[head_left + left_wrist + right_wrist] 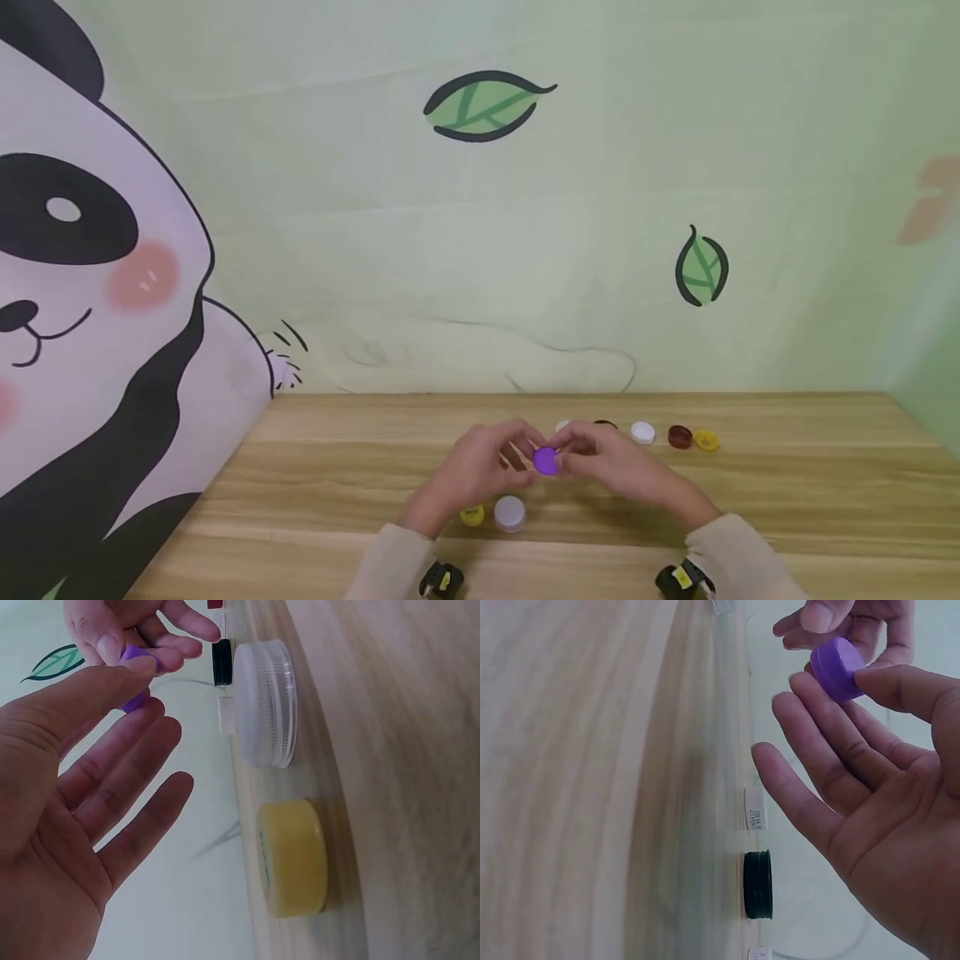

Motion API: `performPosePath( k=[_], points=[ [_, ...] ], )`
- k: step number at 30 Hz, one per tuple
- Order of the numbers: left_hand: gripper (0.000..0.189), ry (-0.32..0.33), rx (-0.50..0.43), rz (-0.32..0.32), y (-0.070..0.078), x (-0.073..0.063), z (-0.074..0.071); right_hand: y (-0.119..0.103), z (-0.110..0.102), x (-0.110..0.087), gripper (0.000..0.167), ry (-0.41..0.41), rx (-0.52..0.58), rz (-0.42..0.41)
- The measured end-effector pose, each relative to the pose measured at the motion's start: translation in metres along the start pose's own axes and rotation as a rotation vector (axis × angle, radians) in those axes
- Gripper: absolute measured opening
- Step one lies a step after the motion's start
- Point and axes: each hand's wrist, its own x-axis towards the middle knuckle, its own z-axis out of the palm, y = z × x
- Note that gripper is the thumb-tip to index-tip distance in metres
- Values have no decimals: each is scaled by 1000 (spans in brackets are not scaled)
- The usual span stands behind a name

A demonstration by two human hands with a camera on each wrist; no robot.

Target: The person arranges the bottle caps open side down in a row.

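Note:
In the head view, a purple bottle cap [547, 461] is held up over the table between both hands. My right hand [622, 465] pinches it, with the thumb [892, 684] on its flat side and the index finger behind it. My left hand [476, 467] is around the cap's other side, fingers loosely bent and spread. Its thumb [90, 694] overlaps the cap in the left wrist view, while the right wrist view shows a gap above the cap. Below the left hand lie a yellow cap [472, 516] and a wider whitish lid [510, 514].
Along the back of the wooden table [360, 425] runs a row of caps: a black one [758, 885], a white one [642, 432], a dark red one [680, 437] and a yellow one [707, 440]. A printed cloth backdrop [375, 250] rises behind the table.

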Motion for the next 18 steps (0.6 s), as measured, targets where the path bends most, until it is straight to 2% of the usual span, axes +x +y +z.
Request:
performPosePath(
  k=[5, 9, 13, 18],
  points=[
    [29, -10, 24, -22, 1, -2, -1, -3, 2, -1, 27, -40, 68, -15],
    [26, -38, 9, -56, 0, -2, -1, -4, 2, -1, 24, -55, 60, -25],
    [24, -65, 19, -101, 0, -2, 1, -3, 3, -2, 17, -58, 3, -27],
    [25, -72, 62, -116, -1, -1, 1, -8, 2, -1, 18, -77, -83, -44]
  ],
)
